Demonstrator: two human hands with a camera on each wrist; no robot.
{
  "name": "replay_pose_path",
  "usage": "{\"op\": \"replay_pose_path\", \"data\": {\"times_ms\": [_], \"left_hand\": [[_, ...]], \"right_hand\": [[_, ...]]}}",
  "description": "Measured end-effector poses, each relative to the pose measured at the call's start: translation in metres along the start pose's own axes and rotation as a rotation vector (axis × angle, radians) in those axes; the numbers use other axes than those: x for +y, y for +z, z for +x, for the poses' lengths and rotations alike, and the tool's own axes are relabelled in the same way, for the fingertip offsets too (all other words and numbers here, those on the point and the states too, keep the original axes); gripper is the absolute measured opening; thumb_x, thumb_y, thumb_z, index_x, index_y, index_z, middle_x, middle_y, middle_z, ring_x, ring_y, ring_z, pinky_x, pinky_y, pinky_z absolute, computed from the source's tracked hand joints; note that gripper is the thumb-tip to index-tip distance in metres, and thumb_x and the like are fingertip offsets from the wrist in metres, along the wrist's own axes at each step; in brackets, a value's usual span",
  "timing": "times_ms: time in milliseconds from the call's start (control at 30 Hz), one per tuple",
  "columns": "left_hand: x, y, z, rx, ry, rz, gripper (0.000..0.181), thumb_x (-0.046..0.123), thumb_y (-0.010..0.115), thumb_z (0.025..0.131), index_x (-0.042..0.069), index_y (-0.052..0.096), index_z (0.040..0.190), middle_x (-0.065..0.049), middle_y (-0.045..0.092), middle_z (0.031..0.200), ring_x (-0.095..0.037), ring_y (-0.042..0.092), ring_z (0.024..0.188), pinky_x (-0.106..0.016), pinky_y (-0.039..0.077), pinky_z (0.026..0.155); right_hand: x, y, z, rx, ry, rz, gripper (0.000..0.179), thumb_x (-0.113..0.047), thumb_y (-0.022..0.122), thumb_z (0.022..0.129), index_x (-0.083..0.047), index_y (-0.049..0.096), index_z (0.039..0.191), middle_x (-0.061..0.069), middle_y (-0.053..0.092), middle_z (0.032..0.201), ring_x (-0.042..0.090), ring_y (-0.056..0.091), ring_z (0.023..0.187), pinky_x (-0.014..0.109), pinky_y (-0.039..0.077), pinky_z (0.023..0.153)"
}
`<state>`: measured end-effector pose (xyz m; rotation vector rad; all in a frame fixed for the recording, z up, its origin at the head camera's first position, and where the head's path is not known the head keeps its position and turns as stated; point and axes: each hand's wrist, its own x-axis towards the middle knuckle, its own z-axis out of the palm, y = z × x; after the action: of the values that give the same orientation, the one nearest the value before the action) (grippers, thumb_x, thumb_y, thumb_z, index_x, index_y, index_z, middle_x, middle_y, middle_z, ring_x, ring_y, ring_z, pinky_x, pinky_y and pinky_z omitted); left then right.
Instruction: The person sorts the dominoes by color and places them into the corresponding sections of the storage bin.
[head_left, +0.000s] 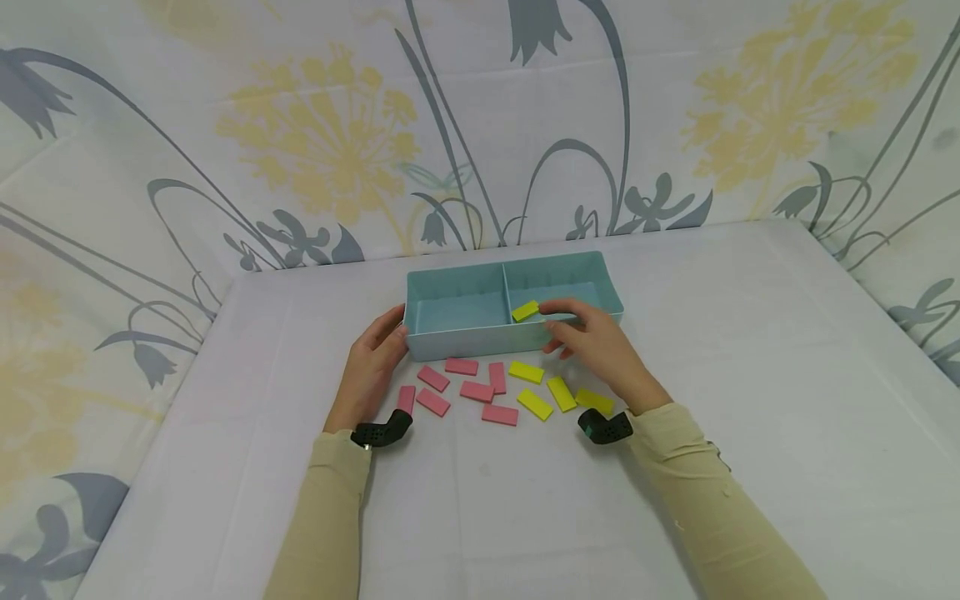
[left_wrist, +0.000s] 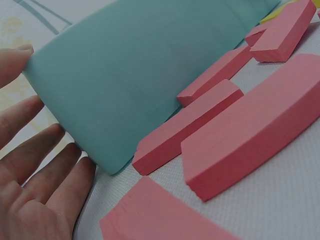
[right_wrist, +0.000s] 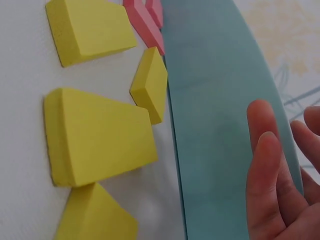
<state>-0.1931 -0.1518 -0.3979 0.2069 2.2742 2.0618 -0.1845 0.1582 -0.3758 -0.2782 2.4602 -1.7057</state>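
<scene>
A light blue two-compartment box stands before me. At its left end my left hand touches the side wall with fairly straight fingertips. My right hand is over the front wall of the right compartment, index fingertip beside a yellow block in there. In the right wrist view, the thumb and fingers show nothing between them, though the box wall hides part of the view. Several yellow blocks lie below the right hand. Several pink blocks lie in front of the box, near the left hand.
The white tablecloth covers the table. Behind and at the sides hangs a floral cloth. A black wrist camera is on the left wrist and another black camera on the right, close above the yellow blocks.
</scene>
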Motion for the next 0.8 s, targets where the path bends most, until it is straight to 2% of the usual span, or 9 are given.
{"op": "replay_pose_path", "data": {"times_ms": [167, 367, 800], "left_hand": [[0.001, 0.001, 0.0, -0.006, 0.003, -0.009, 0.059, 0.039, 0.051, 0.089, 0.012, 0.033, 0.138, -0.005, 0.03, 0.142, -0.022, 0.032, 0.127, -0.036, 0.033, 0.099], [0.0, 0.0, -0.001, -0.002, -0.002, -0.003, 0.059, 0.04, 0.052, 0.088, 0.013, 0.034, 0.138, -0.003, 0.031, 0.142, -0.02, 0.032, 0.127, -0.033, 0.034, 0.098], [0.001, 0.001, -0.001, -0.007, -0.006, -0.032, 0.053, 0.032, 0.05, 0.091, 0.012, 0.034, 0.138, -0.005, 0.03, 0.142, -0.022, 0.031, 0.127, -0.035, 0.033, 0.099]], "right_hand": [[-0.001, -0.007, 0.0, -0.012, -0.009, 0.003, 0.037, -0.032, 0.052, 0.09, -0.013, 0.051, 0.123, 0.002, 0.056, 0.114, 0.024, 0.062, 0.081, 0.035, 0.05, 0.071], [-0.001, -0.017, 0.001, -0.031, -0.04, 0.03, 0.033, -0.03, 0.052, 0.09, -0.015, 0.053, 0.12, 0.002, 0.058, 0.111, 0.019, 0.063, 0.081, 0.035, 0.05, 0.071], [-0.017, -0.028, -0.01, -0.086, -0.058, 0.1, 0.029, -0.021, 0.05, 0.092, -0.008, 0.054, 0.117, 0.012, 0.059, 0.108, 0.027, 0.06, 0.088, 0.038, 0.049, 0.075]]}}
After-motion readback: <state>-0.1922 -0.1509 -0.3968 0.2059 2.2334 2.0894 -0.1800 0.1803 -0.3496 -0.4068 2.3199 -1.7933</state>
